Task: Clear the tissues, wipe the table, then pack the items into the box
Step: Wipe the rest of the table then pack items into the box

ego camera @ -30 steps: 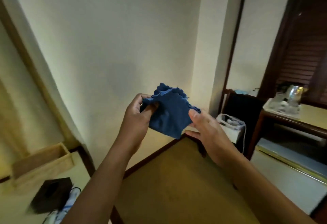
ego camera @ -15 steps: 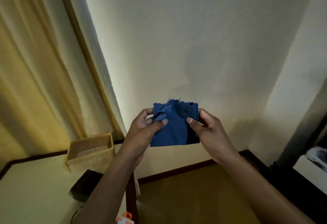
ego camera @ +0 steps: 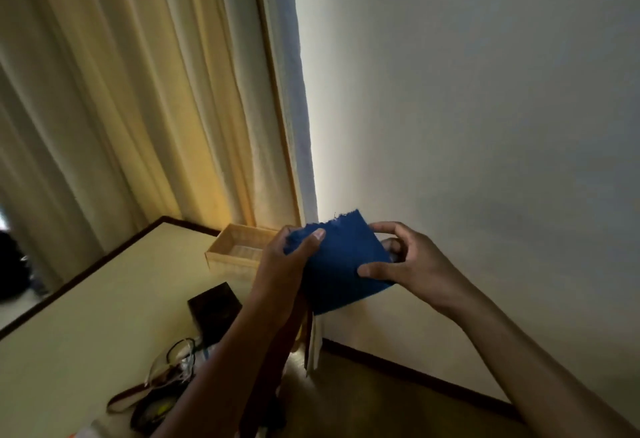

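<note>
Blue cloth (ego camera: 336, 266) is pinched on both sides by your left hand (ego camera: 281, 268) and right hand (ego camera: 415, 264); probably mid-fold, so square the edge between your grips before wiping.

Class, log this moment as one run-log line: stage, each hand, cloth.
stage: wiping not begun | left hand: pinches blue cloth | right hand: pinches it, off table | box: on table

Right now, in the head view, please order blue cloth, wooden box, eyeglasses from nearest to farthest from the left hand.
1. Blue cloth, gripped by the left hand.
2. Wooden box, just left of it.
3. Eyeglasses, far lower left.
</note>
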The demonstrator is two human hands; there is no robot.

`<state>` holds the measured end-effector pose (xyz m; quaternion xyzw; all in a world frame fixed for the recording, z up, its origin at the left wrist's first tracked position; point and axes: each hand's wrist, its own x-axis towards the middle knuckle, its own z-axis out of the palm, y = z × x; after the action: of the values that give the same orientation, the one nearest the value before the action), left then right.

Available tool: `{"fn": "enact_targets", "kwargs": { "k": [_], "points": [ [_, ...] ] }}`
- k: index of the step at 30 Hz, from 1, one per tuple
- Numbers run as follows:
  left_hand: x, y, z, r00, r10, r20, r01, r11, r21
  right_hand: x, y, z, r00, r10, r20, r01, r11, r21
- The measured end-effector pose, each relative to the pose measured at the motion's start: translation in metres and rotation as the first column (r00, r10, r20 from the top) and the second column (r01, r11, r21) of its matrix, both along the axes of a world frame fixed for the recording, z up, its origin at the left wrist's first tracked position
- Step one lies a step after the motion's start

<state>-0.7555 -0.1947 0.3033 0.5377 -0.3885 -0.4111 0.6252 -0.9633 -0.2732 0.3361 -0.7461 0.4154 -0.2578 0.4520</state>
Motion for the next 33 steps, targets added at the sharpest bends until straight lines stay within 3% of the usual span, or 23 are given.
{"fn": "enact_targets", "kwargs": {
  "k": [3,7,10,13,16,20,23,28,33],
  "points": [
    [0.005,-0.008,-0.019,0.996,0.085,-0.031,-0.085,0.996,-0.011,0.007,-0.028,-0.019,0.996,0.082,-0.034,-0.079,0.993,0.091],
    [0.018,-0.028,-0.048,0.98,0.14,-0.143,-0.136,0.99,0.04,0.034,-0.067,-0.045,0.988,0.115,0.104,-0.13,0.98,0.151],
    [0.039,-0.054,-0.078,0.958,0.181,-0.222,-0.154,0.979,0.135,0.069,-0.097,-0.063,0.973,0.106,0.203,-0.152,0.963,0.224],
    [0.068,-0.084,-0.115,0.948,0.218,-0.233,-0.161,0.957,0.242,0.109,-0.123,-0.081,0.971,0.093,0.222,-0.136,0.973,0.189],
    [0.112,-0.123,-0.164,0.927,0.312,-0.209,-0.22,0.901,0.373,0.154,-0.161,-0.105,0.983,0.111,0.148,-0.126,0.987,0.099],
    [0.159,-0.175,-0.225,0.878,0.461,-0.125,-0.321,0.763,0.561,0.205,-0.211,-0.138,0.978,0.164,-0.128,-0.171,0.984,-0.047],
    [0.182,-0.209,-0.247,0.823,0.542,-0.171,-0.33,0.701,0.632,0.232,-0.242,-0.161,0.95,0.169,-0.262,-0.194,0.978,-0.074],
    [0.207,-0.248,-0.281,0.778,0.608,-0.157,-0.357,0.634,0.686,0.251,-0.267,-0.193,0.934,0.138,-0.329,-0.178,0.979,-0.095],
    [0.221,-0.258,-0.292,0.76,0.648,-0.06,-0.397,0.535,0.746,0.259,-0.278,-0.223,0.912,0.069,-0.403,-0.171,0.96,-0.222]
  ]
}}
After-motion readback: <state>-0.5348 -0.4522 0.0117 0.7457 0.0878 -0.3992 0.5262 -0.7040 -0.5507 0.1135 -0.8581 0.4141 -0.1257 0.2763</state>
